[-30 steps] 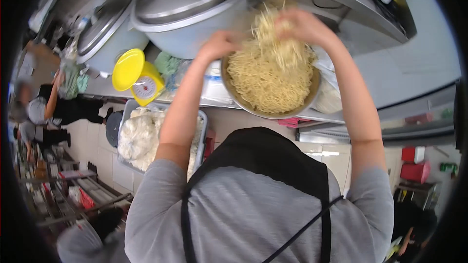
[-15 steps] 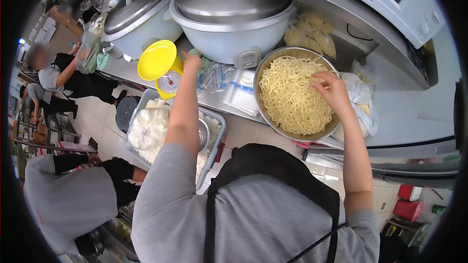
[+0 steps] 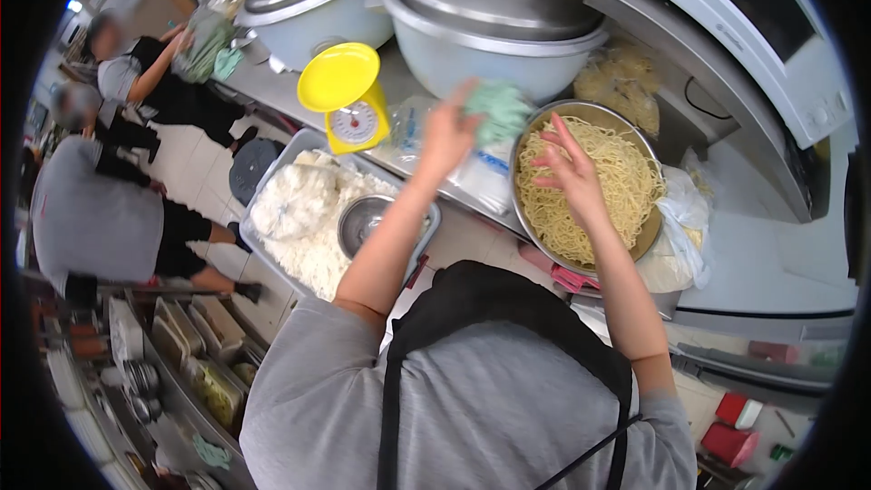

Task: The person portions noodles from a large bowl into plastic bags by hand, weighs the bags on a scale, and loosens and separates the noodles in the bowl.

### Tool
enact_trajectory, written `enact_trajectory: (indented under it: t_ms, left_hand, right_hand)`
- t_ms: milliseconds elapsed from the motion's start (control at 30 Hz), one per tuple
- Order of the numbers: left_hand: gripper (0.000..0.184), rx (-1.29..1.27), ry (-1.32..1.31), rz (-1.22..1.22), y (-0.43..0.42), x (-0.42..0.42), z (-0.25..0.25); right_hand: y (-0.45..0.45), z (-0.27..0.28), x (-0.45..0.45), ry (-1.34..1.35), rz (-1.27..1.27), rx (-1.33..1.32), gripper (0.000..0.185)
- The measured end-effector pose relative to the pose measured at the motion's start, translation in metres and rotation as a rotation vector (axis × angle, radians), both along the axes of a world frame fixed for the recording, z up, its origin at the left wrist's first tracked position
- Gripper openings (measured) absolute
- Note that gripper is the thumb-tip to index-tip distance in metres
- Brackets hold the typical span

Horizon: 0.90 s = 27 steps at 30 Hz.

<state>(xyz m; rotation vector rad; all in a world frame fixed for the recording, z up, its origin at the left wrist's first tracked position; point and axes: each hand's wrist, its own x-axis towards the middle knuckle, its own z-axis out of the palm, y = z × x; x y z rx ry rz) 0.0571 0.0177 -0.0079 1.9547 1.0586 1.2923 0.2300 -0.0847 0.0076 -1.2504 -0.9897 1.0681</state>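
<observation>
Your left hand (image 3: 449, 134) is blurred but has its fingers closed on a green cloth (image 3: 499, 111), held up in front of the large pot (image 3: 490, 63) and just beside the metal bowl (image 3: 650, 234). Your right hand (image 3: 573, 172) is released, fingers spread and grasping nothing, over the yellow noodles (image 3: 617, 204); you cannot tell whether its fingertips touch them. The noodles lie loose in the metal bowl, which sits at the front edge of the counter (image 3: 272, 86). Behind the bowl is a clear bag of noodles (image 3: 626, 82), and against its right side in the view is a white plastic bag (image 3: 685, 227). To the left of your left hand stands a yellow scale (image 3: 356, 122) with a round dish on top, and clear plastic (image 3: 413, 122) lies between the two. At the back of the counter are 2 pots with metal lids: the large pot and a smaller pot (image 3: 318, 32). Below the counter edge, partly hidden by your left forearm, is a grey tub (image 3: 307, 139) of white rice (image 3: 318, 259), with a tied clear bag (image 3: 295, 200) and a small metal bowl (image 3: 356, 225) in it. Well apart from your hands, 3 other people (image 3: 95, 218) are at the left of the view.
</observation>
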Motion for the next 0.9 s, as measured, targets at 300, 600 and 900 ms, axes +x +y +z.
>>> enact_trajectory:
  t_ms: [300,600,900]
  left_hand:
    - [0.033,-0.552,-0.323,-0.092,-0.011,0.03,-0.019]
    - [0.022,0.25,0.634,0.407,0.063,-0.022,-0.071]
    - [0.012,0.168,0.791,0.021,0.062,0.048,-0.165]
  right_hand:
    - [0.013,-0.017,-0.028,-0.095,0.088,0.047,0.024]
    - [-0.058,-0.011,0.068,-0.249,-0.035,0.01,0.022]
    - [-0.089,-0.024,0.076,-0.342,-0.191,-0.092,0.018]
